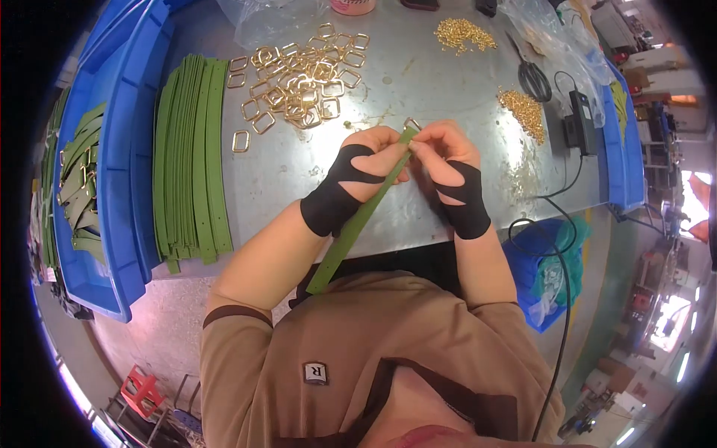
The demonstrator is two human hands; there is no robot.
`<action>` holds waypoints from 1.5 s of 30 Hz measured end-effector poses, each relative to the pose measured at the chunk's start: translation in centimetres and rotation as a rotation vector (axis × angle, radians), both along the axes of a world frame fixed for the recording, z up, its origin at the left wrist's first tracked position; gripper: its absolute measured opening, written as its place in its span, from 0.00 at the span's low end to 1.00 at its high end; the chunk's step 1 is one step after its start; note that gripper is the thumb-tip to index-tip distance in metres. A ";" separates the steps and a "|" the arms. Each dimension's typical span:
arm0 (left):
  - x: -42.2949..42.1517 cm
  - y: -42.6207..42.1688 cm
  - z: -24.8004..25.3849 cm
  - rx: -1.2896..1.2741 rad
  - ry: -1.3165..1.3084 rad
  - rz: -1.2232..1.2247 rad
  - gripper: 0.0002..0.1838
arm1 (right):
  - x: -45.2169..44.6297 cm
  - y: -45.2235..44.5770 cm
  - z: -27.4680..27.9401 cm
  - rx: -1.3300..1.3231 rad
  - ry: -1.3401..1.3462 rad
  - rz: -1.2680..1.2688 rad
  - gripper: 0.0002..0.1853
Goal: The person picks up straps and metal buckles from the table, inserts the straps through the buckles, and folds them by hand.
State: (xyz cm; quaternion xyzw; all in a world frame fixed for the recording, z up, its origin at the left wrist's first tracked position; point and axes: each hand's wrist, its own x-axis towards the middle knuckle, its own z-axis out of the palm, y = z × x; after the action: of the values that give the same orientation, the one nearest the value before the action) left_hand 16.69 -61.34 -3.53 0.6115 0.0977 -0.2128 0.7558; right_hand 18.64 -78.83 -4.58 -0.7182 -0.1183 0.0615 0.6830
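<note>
A long green strap [358, 216] runs slantwise from my fingers down to my lap. Around its upper part my left hand [376, 160] is closed, in a black wrist support. My right hand [448, 153], in a similar black support, pinches the strap's top end. A gold rectangular buckle [412, 124] shows at that end, partly covered by my fingertips. Beyond my hands lies a heap of gold buckles [302, 86] on the metal table [403, 82]. Whether a small stud is between my right fingertips is hidden.
Stacked green straps [192, 157] lie at left beside a blue bin [123, 172] holding more straps. Small gold studs form two piles [464, 34] [523, 116] at right, near black scissors [532, 78] and a black device [581, 123] with a cable. A blue container [534, 299] stands below the table.
</note>
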 end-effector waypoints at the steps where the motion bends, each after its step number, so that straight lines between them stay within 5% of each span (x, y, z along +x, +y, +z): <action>1: 0.0 -0.1 0.0 0.037 -0.005 -0.019 0.12 | 0.0 -0.2 0.0 0.029 0.030 0.024 0.03; 8: 0.1 -0.3 0.4 0.022 0.016 0.007 0.12 | 0.4 -1.4 -0.2 0.056 0.002 0.007 0.04; 12: 0.1 -0.1 1.0 0.003 0.021 0.018 0.12 | 1.5 -2.1 0.9 0.318 0.523 -0.026 0.05; 14: 0.2 -0.1 0.9 0.011 0.031 0.024 0.12 | 2.3 -2.5 0.4 0.295 0.511 0.133 0.06; 18: 0.3 0.2 0.8 -0.006 0.041 0.008 0.13 | 2.5 -1.0 2.6 0.003 0.327 0.004 0.06; 23: 0.3 0.1 1.0 -0.018 0.045 0.030 0.13 | 1.9 -0.7 2.1 0.024 0.291 -0.056 0.04; 25: 0.3 -0.1 1.4 0.004 0.060 0.035 0.13 | 1.1 -0.9 1.5 0.103 0.037 -0.015 0.04; 45: -0.5 -1.1 -0.3 0.024 -0.023 0.024 0.11 | -0.4 -0.2 -0.3 0.020 -0.029 -0.037 0.06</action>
State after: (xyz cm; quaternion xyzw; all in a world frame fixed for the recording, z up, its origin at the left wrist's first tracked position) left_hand 16.24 -62.39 -3.84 0.6217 0.0988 -0.1957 0.7520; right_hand 18.20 -79.01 -4.87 -0.7143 -0.1154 0.0372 0.6893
